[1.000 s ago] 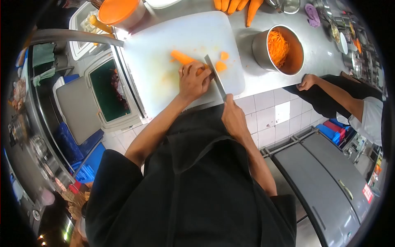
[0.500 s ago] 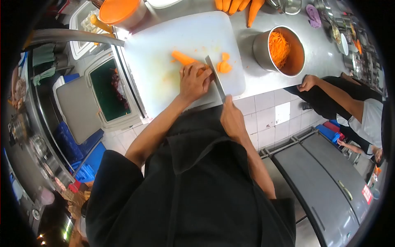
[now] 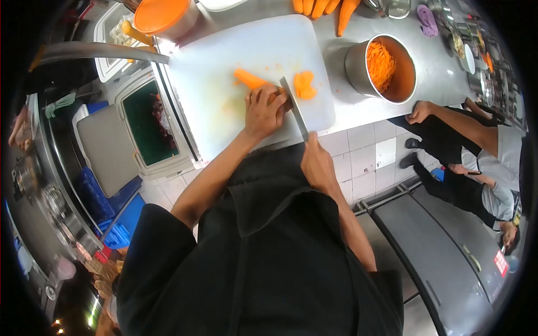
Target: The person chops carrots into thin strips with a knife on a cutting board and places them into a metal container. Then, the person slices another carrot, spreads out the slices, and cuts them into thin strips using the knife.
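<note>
A peeled carrot [image 3: 247,78] lies slantwise on the white cutting board [image 3: 218,53]. My left hand [image 3: 265,112] is closed over its near end, fingers curled and hiding that part. In my right hand [image 3: 317,159] is the handle of a knife [image 3: 295,106], its blade upright against the cut end of the carrot, just right of my left fingertips. Several carrot slices [image 3: 304,85] lie in a small pile to the right of the blade. Small orange scraps dot the board.
Right of the board stands a metal pot [image 3: 357,70] holding shredded carrot [image 3: 380,66]. Whole peeled carrots [image 3: 346,14] lie behind it. An orange-lidded tub [image 3: 159,17] is at the back left, an open bin [image 3: 147,123] below. Two co-workers [image 3: 448,120] stand at the right.
More carrot slices have gathered right of the knife. My hands have hardly shifted. At the right, a second co-worker has come further into view.
</note>
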### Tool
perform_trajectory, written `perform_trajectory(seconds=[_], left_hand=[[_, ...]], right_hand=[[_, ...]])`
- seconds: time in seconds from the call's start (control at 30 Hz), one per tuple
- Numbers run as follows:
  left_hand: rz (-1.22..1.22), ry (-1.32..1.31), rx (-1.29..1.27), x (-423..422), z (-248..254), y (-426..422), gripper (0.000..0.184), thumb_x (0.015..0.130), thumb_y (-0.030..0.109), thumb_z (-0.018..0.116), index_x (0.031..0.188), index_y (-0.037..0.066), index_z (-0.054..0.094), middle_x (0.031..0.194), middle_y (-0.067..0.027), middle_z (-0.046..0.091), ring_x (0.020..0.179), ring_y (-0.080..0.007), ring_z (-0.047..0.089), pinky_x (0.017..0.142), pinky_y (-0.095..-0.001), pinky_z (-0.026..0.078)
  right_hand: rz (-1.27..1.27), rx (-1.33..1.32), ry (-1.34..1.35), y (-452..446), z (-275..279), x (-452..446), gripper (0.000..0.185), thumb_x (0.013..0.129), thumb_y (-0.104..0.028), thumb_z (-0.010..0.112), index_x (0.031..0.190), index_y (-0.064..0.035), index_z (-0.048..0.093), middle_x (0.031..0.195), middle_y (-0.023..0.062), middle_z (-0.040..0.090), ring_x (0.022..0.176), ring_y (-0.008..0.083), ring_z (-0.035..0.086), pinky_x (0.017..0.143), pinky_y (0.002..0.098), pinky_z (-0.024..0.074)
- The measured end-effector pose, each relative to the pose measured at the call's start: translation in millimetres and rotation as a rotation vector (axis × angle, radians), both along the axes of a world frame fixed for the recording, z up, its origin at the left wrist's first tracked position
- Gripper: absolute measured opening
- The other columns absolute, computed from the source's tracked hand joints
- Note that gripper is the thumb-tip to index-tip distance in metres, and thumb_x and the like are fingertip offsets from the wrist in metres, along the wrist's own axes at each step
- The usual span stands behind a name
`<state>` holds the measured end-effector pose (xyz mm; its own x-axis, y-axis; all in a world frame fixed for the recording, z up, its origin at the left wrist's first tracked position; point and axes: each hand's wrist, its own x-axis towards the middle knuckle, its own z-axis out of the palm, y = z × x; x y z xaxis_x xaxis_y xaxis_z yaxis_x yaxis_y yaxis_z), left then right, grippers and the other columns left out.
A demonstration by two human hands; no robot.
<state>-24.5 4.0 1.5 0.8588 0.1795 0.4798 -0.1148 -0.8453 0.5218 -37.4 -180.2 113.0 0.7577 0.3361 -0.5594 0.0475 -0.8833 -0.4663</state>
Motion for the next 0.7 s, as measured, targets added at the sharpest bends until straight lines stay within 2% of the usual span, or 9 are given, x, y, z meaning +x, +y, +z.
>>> perform_trajectory(seconds=[0.1, 0.2, 0.3, 0.43, 0.5, 0.6, 0.7], left_hand=[[-0.016, -0.014, 0.005, 8, -5, 6, 0.022, 0.085, 0.015, 0.068, 0.107, 0.018, 0.069, 0.110, -0.0031, 0.057, 0.110, -0.0266, 0.052, 0.096, -0.0474, 0.035], [-0.020, -0.036, -0.020, 5, -5, 3, 0.025, 0.084, 0.014, 0.068, 0.109, 0.018, 0.068, 0.110, -0.0034, 0.057, 0.110, -0.0267, 0.052, 0.096, -0.0476, 0.035], [-0.022, 0.022, -0.026, 1, -7, 2, 0.027, 0.083, 0.015, 0.069, 0.110, 0.018, 0.067, 0.111, -0.0035, 0.057, 0.111, -0.0274, 0.051, 0.097, -0.0476, 0.034], [-0.021, 0.046, -0.034, 0, -4, 1, 0.026, 0.083, 0.015, 0.069, 0.109, 0.017, 0.067, 0.113, -0.0038, 0.056, 0.111, -0.0277, 0.051, 0.098, -0.0476, 0.034], [-0.008, 0.015, -0.029, 1, -4, 1, 0.025, 0.083, 0.015, 0.068, 0.108, 0.017, 0.067, 0.114, -0.0048, 0.055, 0.111, -0.0283, 0.052, 0.098, -0.0484, 0.034], [-0.012, 0.003, -0.009, -1, -12, 4, 0.026, 0.082, 0.015, 0.068, 0.108, 0.017, 0.066, 0.114, -0.0057, 0.055, 0.110, -0.0290, 0.052, 0.098, -0.0491, 0.034], [-0.026, 0.022, -0.044, -8, -12, 0, 0.027, 0.082, 0.013, 0.069, 0.108, 0.016, 0.066, 0.113, -0.0063, 0.055, 0.109, -0.0293, 0.052, 0.098, -0.0489, 0.034]], right_hand=[[0.012, 0.116, -0.070, 7, -13, 16, 0.018, 0.092, -0.001, 0.044, 0.107, -0.0046, 0.036, 0.092, 0.0339, 0.062, 0.084, 0.0584, 0.057, 0.073, 0.0645, 0.0441], [0.016, 0.106, -0.031, 4, 11, 13, 0.016, 0.093, -0.003, 0.044, 0.107, -0.0046, 0.037, 0.091, 0.0331, 0.062, 0.084, 0.0577, 0.058, 0.071, 0.0627, 0.0456], [-0.029, 0.003, 0.022, -1, 45, -1, 0.015, 0.095, -0.005, 0.041, 0.108, -0.0042, 0.037, 0.096, 0.0337, 0.063, 0.086, 0.0575, 0.058, 0.072, 0.0625, 0.0465], [-0.003, -0.049, 0.061, -6, 26, -5, 0.016, 0.093, -0.003, 0.041, 0.109, -0.0040, 0.036, 0.097, 0.0330, 0.064, 0.086, 0.0575, 0.059, 0.072, 0.0629, 0.0467], [0.025, 0.022, -0.021, 2, -5, 0, 0.019, 0.091, 0.001, 0.042, 0.109, -0.0034, 0.036, 0.093, 0.0320, 0.064, 0.084, 0.0574, 0.059, 0.072, 0.0631, 0.0470], [0.028, 0.090, -0.070, 16, -19, 12, 0.021, 0.090, 0.003, 0.042, 0.109, -0.0024, 0.036, 0.091, 0.0332, 0.063, 0.083, 0.0578, 0.059, 0.074, 0.0640, 0.0464], [0.012, 0.041, -0.018, 13, 9, 8, 0.020, 0.090, 0.002, 0.043, 0.108, -0.0022, 0.036, 0.093, 0.0351, 0.063, 0.083, 0.0583, 0.059, 0.074, 0.0647, 0.0456]])
